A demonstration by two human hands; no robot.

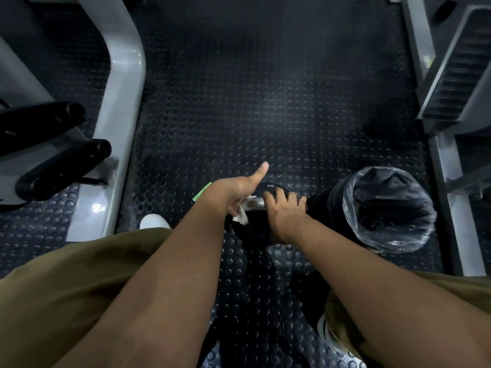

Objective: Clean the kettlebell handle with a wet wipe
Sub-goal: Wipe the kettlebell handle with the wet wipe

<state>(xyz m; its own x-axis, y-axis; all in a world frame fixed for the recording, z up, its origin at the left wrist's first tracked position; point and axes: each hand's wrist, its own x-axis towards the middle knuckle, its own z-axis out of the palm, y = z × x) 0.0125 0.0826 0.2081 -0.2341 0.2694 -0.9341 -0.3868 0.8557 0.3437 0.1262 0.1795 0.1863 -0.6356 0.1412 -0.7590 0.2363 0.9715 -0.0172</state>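
We count one kettlebell [255, 229], one white wipe [243, 212] and one lined bin [388, 208]. We see a left hand [237, 192] and a right hand [284, 212], so two, and two black pads [42, 123] [66, 166].

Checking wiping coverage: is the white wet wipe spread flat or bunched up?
Bunched: the white wet wipe is a crumpled wad gripped by the left hand against the shiny handle of the black kettlebell.
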